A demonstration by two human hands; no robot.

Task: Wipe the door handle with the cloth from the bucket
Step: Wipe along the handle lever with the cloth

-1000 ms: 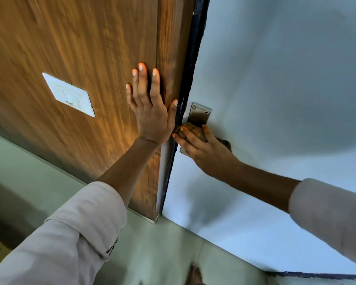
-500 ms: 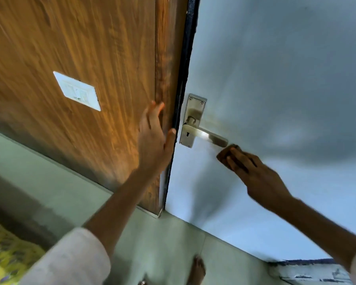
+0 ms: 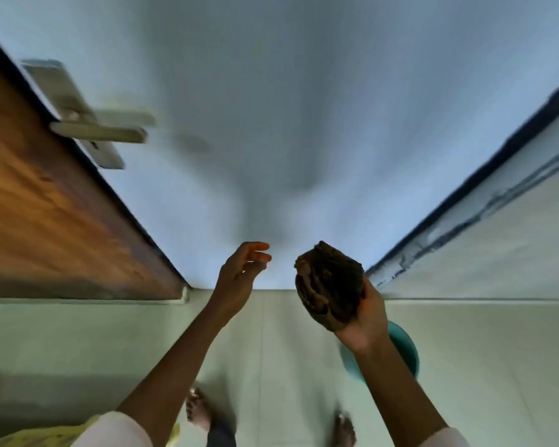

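So the pale door (image 3: 304,108) fills most of the view, wood panel (image 3: 46,204) on its left. The handle (image 3: 100,133) is up top-left, blurry, well away from both hands. A teal bucket (image 3: 407,350) sits on the floor (image 3: 271,350), partly behind the right arm. Right hand (image 3: 365,317) is wrapped round the bunched brown cloth (image 3: 329,282); left hand (image 3: 239,272) is loose, fingers spread, holding nothing.

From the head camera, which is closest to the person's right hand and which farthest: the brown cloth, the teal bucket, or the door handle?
1. Brown cloth: bunched in the right hand itself, its fingers wrapped around it.
2. Teal bucket: on the floor just below and behind that hand, partly hidden by the wrist.
3. Door handle: far off at upper left, on the door's edge, blurred.
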